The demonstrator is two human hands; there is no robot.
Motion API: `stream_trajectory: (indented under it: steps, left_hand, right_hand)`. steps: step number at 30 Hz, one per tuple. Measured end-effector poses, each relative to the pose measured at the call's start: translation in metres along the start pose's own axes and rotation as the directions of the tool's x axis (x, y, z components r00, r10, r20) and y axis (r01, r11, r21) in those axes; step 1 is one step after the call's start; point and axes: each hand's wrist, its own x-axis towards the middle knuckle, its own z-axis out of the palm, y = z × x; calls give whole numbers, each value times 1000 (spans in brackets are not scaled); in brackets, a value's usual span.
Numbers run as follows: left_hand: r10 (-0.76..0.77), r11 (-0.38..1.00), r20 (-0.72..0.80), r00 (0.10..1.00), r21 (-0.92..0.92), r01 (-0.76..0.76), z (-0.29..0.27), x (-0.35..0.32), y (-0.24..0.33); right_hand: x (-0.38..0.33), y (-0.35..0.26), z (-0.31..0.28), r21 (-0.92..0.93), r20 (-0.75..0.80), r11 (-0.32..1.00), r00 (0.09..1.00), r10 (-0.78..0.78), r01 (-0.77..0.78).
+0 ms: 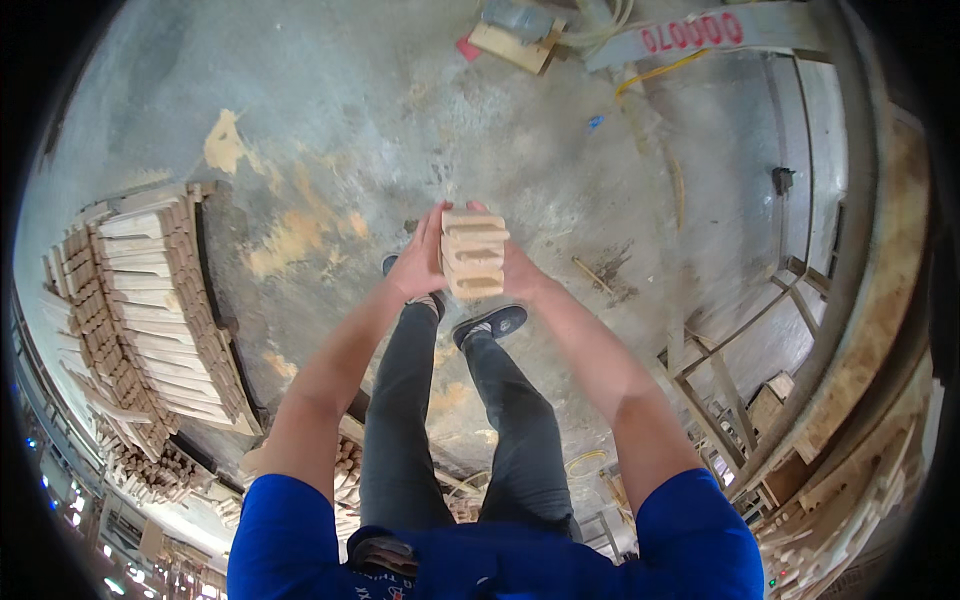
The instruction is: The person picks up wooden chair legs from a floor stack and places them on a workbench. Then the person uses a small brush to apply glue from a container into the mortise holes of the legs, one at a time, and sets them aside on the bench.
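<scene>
While the left hand [418, 262] and right hand [521, 268] clasp a stack of wooden pieces [474, 256] between them above the floor [340, 130], one could slide out if the sideways pressure slackens; the right grip seems partly hidden.

The wooden pieces [473, 257] hide most fingers [479, 206] of the right hand [519, 272]. The left hand [418, 268] covers much of one shoe [389, 264].

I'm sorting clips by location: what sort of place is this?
Likely a woodworking shop: the left hand and right hand hold a small stack of wooden pieces, a larger wood pile sits at left, and the grey floor has tan patches, possibly sawdust.
</scene>
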Motion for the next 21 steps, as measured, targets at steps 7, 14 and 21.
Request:
stream_trajectory:
  steps: [7, 14, 21]
  left_hand:
    - [45, 995, 15, 999, -90, -43, 65, 33, -114]
    - [42, 997, 137, 990, -67, -33, 63, 42, -121]
    - [-7, 632, -20, 1000, 774, 20, 80, 81, -77]
  right_hand:
    - [26, 115, -24, -162, -117, 987, 993, -34, 14]
    - [18, 137, -36, -142, -179, 990, 984, -14, -12]
    - [-177, 336, -150, 52, -876, 548, 226, 427, -835]
